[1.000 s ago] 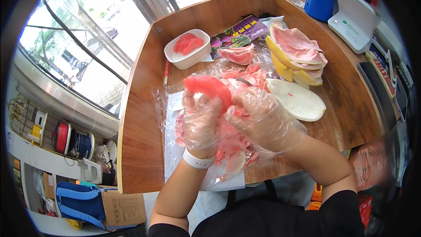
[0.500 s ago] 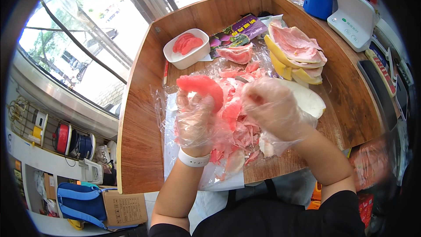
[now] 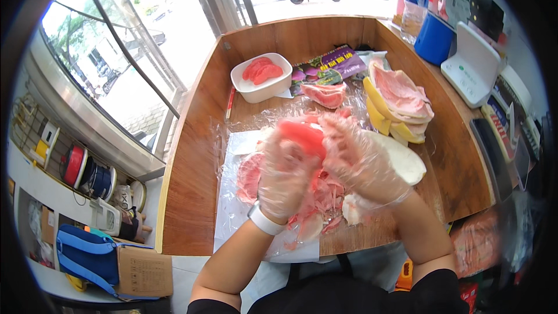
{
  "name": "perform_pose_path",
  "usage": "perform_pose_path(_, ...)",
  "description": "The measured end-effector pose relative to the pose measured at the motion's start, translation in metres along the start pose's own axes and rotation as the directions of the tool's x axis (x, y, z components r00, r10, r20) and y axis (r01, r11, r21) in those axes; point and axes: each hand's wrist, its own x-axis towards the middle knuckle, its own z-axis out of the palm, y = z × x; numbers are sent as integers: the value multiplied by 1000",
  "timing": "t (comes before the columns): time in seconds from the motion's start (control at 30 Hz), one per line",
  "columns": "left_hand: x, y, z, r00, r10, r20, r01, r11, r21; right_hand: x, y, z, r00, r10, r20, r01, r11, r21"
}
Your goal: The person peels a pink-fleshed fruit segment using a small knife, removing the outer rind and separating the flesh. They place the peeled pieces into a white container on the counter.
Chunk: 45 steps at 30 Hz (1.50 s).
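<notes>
Both hands wear thin clear plastic gloves. My left hand, with a white band at its wrist, is closed on a peeled red pomelo segment. Against the segment's right end, my right hand has its fingers bent and pressed; motion blurs the exact grip. Below the hands lies a heap of pink membrane scraps on plastic film and a white sheet. An unpeeled wedge of pomelo rests just beyond them. Peeled segments sit in a white bowl at the back left.
Stacked yellow-and-pink pomelo rind stands at the back right, with a white rind piece nearer. Wooden walls edge the worktop. A blue container, a water bottle and a white device stand on the right ledge.
My hands have come together: the left moved right with the pomelo segment, and the right now meets its end. The view has shifted slightly, showing more of the window side.
</notes>
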Motion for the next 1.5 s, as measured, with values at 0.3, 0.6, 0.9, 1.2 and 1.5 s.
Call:
perform_pose_path(0.3,-3,5,2,951,297,-83,-233,868,438,13,-2,-2,976,104,-193,-21,921,389)
perform_pose_path(0.6,-9,6,18,908,386,161,-417,804,423,195,-13,-4,994,-87,61,106,833,-543)
perform_pose_path(0.9,-9,0,4,868,390,309,-494,749,442,295,84,68,924,139,355,296,325,-898)
perform_pose_path(1.2,-7,-3,3,947,249,205,-320,803,503,301,106,62,984,37,175,148,374,-915)
perform_pose_path(1.5,-1,-1,3,881,437,183,-462,704,540,260,36,-17,750,523,405,421,95,-902)
